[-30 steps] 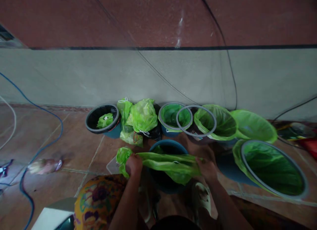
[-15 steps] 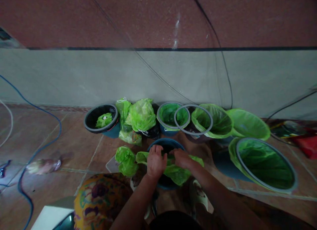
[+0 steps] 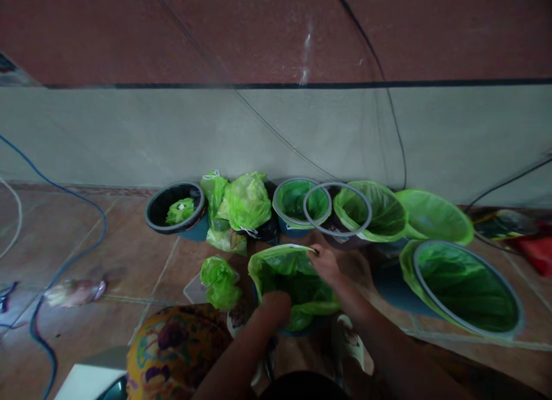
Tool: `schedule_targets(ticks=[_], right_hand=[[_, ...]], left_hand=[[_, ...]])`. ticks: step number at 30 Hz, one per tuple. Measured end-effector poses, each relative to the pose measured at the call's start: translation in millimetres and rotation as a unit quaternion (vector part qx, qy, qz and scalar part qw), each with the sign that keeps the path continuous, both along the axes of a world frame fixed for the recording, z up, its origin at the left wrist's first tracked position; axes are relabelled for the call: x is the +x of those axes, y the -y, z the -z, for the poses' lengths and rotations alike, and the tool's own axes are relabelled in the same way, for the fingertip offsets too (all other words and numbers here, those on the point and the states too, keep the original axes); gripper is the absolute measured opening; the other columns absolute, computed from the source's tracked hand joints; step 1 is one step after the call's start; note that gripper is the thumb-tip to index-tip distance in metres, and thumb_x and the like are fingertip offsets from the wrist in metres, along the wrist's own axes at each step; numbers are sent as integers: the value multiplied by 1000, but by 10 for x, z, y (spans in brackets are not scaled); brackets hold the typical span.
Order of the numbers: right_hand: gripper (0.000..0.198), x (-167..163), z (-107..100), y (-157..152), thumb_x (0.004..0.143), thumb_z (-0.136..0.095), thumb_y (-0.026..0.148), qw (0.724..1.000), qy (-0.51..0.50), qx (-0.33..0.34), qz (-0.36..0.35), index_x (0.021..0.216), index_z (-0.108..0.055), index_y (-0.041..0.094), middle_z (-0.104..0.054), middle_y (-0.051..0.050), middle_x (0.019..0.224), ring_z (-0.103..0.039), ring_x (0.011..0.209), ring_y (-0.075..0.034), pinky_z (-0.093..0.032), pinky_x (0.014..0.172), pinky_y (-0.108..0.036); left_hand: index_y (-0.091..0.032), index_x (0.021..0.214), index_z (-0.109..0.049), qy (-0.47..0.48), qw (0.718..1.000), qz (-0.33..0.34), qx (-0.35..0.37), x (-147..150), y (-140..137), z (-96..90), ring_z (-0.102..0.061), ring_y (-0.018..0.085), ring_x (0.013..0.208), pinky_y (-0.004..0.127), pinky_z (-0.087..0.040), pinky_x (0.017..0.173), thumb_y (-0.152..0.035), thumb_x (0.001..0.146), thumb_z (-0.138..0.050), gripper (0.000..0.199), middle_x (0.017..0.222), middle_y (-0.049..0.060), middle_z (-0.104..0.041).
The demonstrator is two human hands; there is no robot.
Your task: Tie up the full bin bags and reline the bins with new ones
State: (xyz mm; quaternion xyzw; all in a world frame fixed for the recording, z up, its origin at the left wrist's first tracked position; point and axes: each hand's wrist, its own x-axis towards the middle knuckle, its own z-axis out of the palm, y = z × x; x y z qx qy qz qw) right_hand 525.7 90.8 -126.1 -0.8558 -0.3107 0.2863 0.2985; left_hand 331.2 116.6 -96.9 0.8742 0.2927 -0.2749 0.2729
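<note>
A green plastic bin liner (image 3: pixel 276 253) is spread inside the blue bin (image 3: pixel 297 333) between my feet, its edge folded over the rim. My right hand (image 3: pixel 325 264) grips the liner's edge at the far right of the rim. At the near left, my left hand (image 3: pixel 277 306) reaches down into the liner, its fingers hidden inside. A crumpled bundle of green bags (image 3: pixel 219 284) lies left of the bin on a clear plastic piece. Several lined bins stand around, one of them tilted toward me with a grey ring (image 3: pixel 468 252) around its liner.
Tied green trash bags (image 3: pixel 248 202) lean by the wall beside a black-lined bin (image 3: pixel 163 202). A loose grey ring (image 3: pixel 336 234) rests across two bins. A blue hose (image 3: pixel 64 262) runs over the tiles at left. A flower-patterned cloth (image 3: pixel 172 348) is near my left arm.
The liner has gone from bunched up across the bin to spread open inside it. My left hand has dropped into it; my right hand has shifted slightly to the right along the rim.
</note>
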Motion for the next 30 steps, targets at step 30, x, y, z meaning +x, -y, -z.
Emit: schedule_targets(ticks=[30], right_hand=[[32, 106, 176, -36, 94, -40, 31, 977, 186, -85, -59, 95, -70, 21, -71, -8, 85, -62, 70, -16, -33, 58, -25]], left_hand=[[-19, 88, -65, 253, 946, -194, 63, 302, -1248, 280, -61, 14, 74, 22, -41, 65, -35, 78, -62, 19, 83, 1, -69]])
